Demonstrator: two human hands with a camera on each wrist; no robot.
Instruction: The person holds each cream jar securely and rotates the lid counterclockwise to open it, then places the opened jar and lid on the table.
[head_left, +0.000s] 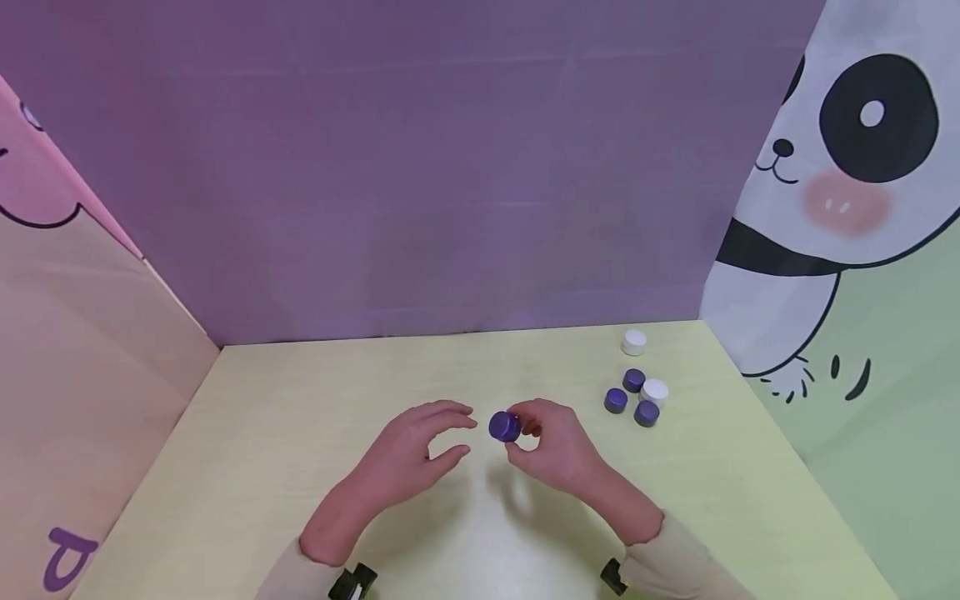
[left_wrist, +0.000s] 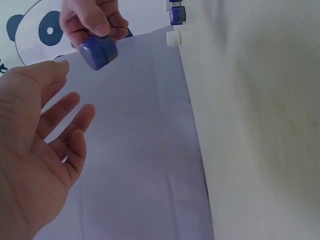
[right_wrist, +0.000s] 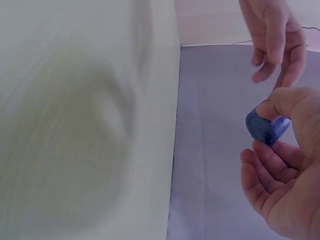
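Note:
My right hand (head_left: pixel 552 443) pinches a small purple-blue cap (head_left: pixel 504 427) between thumb and fingers, raised above the table. In the right wrist view the same cap (right_wrist: pixel 265 126) sits between the thumb and the fingertips. My left hand (head_left: pixel 420 446) is held just left of the cap, thumb and fingers spread apart and holding nothing. The left wrist view shows the left hand (left_wrist: pixel 37 130) with its palm side visible and a gap between it and the cap (left_wrist: pixel 98 52).
To the right on the pale table (head_left: pixel 315 400) stand several purple caps (head_left: pixel 633 381) around a white cap (head_left: pixel 655 392). Another white cap (head_left: pixel 633 342) stands farther back. A purple wall panel (head_left: pixel 450 208) rises behind the table, with printed panels at both sides.

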